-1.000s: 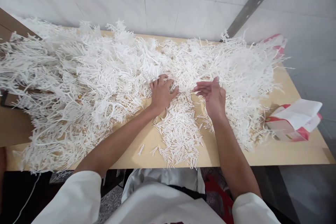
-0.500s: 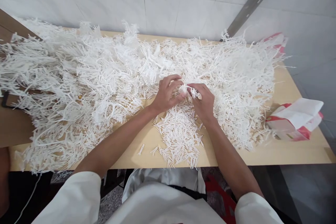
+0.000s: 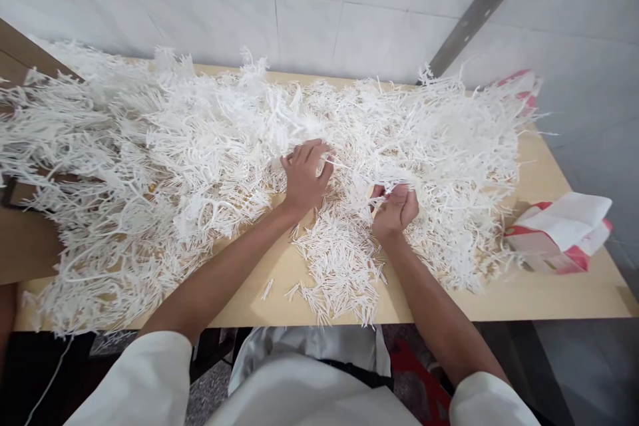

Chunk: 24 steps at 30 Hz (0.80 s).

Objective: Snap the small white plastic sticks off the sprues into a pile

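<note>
Left hand: fingers spread apart, heap just beyond, likely for easy reach; right hand: fingers clamp strands, seemingly for control.

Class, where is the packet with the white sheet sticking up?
In the head view, the packet is toward the table's right end, just right of the white strands.
</note>
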{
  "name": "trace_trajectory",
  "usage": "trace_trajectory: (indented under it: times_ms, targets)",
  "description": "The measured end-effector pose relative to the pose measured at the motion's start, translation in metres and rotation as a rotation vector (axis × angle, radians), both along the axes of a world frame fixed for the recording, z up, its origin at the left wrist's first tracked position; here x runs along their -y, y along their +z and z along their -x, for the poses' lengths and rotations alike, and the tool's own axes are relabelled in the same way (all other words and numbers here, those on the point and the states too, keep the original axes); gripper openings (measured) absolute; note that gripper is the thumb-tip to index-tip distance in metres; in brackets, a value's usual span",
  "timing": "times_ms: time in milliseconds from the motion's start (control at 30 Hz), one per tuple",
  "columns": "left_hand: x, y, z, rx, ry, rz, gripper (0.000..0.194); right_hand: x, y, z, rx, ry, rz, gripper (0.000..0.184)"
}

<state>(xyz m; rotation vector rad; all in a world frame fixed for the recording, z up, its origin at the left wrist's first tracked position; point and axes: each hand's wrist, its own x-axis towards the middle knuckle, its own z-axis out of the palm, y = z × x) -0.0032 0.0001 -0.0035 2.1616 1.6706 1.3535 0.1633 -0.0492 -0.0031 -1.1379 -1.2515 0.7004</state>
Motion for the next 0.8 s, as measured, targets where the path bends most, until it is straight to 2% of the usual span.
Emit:
trace_trajectory:
  times_ms: [33,100,167,267,333,400,500,633,700,800]
  targets:
    - [0.001,0.001,0.000,-0.008,0.027,-0.009,0.023,-0.001,0.004,0.001,-0.009,-0.063,-0.020,0.044]
    - [0.006,0.002,-0.002,-0.056,0.033,-0.040,0.024,-0.005,0.012,0.002,0.079,-0.103,-0.006,0.039]
    - [0.013,0.002,-0.003,-0.119,-0.028,-0.093,0.031,-0.009,0.017,0.002,0.293,-0.017,0.018,0.032]
    - [0.019,0.000,-0.002,-0.135,-0.260,-0.180,0.041,-0.012,0.016,-0.001,0.538,0.134,-0.013,0.026]
    - [0.017,-0.002,0.001,-0.070,-0.417,-0.120,0.048,-0.011,0.012,-0.003,0.585,0.212,-0.018,0.025]
    - [0.013,-0.003,0.003,0.014,-0.479,-0.020,0.047,-0.010,0.009,-0.004,0.598,0.250,-0.001,0.027]
    - [0.007,0.000,0.005,0.037,-0.469,0.019,0.027,-0.011,0.008,-0.005,0.653,0.201,0.028,0.033]
    - [0.006,0.005,0.004,0.062,-0.393,-0.029,0.024,-0.014,0.009,-0.005,0.642,0.012,0.054,0.042]
    - [0.006,0.004,0.003,0.073,-0.364,0.005,0.025,-0.016,0.010,-0.004,0.562,0.033,0.094,0.038]
    - [0.004,0.001,0.002,0.064,-0.362,0.076,0.027,-0.017,0.009,-0.003,0.407,0.144,0.161,0.027]
